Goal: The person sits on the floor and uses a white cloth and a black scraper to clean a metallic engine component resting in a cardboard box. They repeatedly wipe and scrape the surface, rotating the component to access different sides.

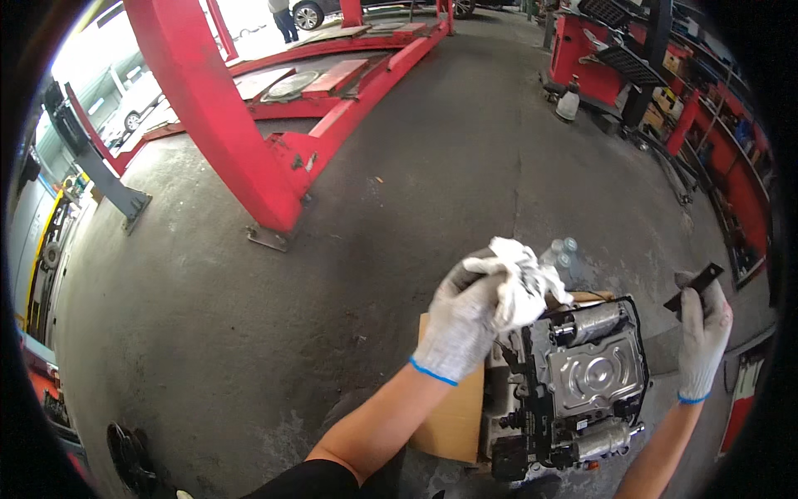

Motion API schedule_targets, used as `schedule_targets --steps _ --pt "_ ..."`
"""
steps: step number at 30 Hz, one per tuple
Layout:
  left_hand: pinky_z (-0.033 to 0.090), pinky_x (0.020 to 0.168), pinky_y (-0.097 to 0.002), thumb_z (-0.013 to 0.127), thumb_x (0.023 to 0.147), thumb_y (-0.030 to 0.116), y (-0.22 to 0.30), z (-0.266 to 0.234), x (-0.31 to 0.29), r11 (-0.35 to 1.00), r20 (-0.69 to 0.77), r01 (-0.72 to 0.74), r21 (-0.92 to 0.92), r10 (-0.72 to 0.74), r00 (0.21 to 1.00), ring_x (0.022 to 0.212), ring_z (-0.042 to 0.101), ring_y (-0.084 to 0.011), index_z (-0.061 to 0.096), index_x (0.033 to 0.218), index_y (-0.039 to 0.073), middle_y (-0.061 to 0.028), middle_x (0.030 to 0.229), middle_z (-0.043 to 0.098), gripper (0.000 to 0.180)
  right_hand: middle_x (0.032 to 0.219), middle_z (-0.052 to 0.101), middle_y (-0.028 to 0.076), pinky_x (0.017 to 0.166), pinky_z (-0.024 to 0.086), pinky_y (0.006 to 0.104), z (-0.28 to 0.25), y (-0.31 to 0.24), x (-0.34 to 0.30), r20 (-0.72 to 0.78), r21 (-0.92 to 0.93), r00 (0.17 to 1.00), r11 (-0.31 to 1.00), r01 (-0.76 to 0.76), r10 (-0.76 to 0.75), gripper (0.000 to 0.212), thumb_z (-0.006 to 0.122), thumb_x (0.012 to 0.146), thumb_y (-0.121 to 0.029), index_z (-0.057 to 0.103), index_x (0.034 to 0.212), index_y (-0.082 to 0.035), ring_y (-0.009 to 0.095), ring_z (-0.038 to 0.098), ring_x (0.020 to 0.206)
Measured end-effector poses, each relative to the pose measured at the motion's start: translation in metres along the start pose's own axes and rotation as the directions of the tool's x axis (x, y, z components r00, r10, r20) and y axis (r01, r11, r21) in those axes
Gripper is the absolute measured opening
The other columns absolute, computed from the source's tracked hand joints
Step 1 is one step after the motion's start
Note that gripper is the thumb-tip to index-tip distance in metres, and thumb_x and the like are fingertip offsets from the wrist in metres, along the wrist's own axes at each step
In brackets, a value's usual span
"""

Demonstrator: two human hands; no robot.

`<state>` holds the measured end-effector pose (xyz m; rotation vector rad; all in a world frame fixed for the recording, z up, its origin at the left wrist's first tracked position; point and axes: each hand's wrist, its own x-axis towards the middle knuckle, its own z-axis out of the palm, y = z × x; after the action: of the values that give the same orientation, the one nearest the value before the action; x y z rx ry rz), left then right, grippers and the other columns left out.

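My left hand [465, 312], in a grey-white knit glove with a blue cuff, is closed around a crumpled white rag [525, 287] with dark smudges. My right hand [703, 337], gloved the same way, grips a dark flat strip [694, 288] that has a small hole near its upper end. Between and below the hands lies a car gearbox control unit [598, 374], with a stamped silver cover, two silver cylinders and black plastic parts. The rag is held above the unit's far left corner. Off the unit's right side is the strip.
Cardboard [453, 416] lies under and left of the unit. Beyond the rag stand clear bottles [561, 256] with grey caps. A red vehicle lift post [224, 125] rises at the left. A spray bottle [568, 101] stands near a red cabinet [582, 54]; shelving lines the right.
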<state>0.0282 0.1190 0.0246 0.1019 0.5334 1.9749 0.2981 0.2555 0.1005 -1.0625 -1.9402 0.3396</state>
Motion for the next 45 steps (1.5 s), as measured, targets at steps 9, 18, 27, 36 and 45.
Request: schedule_targets --steps 9,18,27,36,45 --pt "0.046 0.055 -0.023 0.061 0.096 -0.001 -0.008 0.003 -0.023 0.993 0.128 0.114 -0.027 -0.109 0.986 0.065 0.06 -0.0097 0.063 0.102 0.005 -0.0058 0.086 0.065 0.008 0.11 0.065 0.008 0.089 0.05 0.0317 -0.019 -0.019 -0.036 -0.064 -0.026 0.998 1.0 -0.005 0.003 0.023 0.051 0.098 0.0 0.064 0.116 0.004 0.015 0.061 0.098" --pt "0.058 0.089 -0.0333 0.061 0.096 0.01 -0.011 -0.011 -0.02 0.978 0.26 0.193 -0.084 -0.166 0.951 0.097 0.07 -0.0204 0.065 0.112 0.003 -0.011 0.109 0.07 0.018 0.102 0.071 0.01 0.083 0.055 0.032 0.005 -0.134 -0.038 -0.072 0.109 0.984 0.979 0.173 -0.166 0.023 0.069 0.081 0.01 0.069 0.102 0.0 0.02 0.068 0.093" --pt "0.059 0.092 -0.0362 0.063 0.095 0.009 -0.02 0.004 -0.038 0.903 0.198 0.388 -0.184 -0.353 0.915 0.108 0.069 -0.0237 0.066 0.116 0.017 -0.0087 0.12 0.07 0.022 0.113 0.07 0.014 0.086 0.054 0.0436 -0.004 -0.158 -0.052 0.359 -0.098 0.759 0.787 0.609 -0.542 0.041 0.077 0.067 -0.018 0.071 0.105 -0.003 0.034 0.068 0.099" --pt "0.055 0.096 -0.0399 0.06 0.095 0.008 -0.015 0.019 -0.066 0.881 0.136 0.43 -0.199 -0.409 0.902 0.109 0.066 -0.0244 0.059 0.126 0.011 -0.0089 0.121 0.065 0.032 0.106 0.07 0.007 0.078 0.057 0.0367 0.019 -0.156 -0.073 0.305 -0.168 0.616 0.595 0.786 -0.727 0.029 0.073 0.075 -0.014 0.071 0.103 -0.011 0.022 0.068 0.094" --pt "0.055 0.096 -0.0404 0.057 0.095 0.003 -0.035 0.066 -0.099 0.968 0.205 0.249 -0.005 -0.243 0.948 0.111 0.064 -0.0218 0.047 0.143 0.006 -0.0106 0.126 0.062 0.049 0.11 0.07 0.001 0.072 0.054 0.0373 -0.027 -0.112 -0.049 0.25 -0.136 0.479 0.459 0.878 -0.842 0.026 0.073 0.069 -0.021 0.067 0.095 -0.018 0.018 0.061 0.092"
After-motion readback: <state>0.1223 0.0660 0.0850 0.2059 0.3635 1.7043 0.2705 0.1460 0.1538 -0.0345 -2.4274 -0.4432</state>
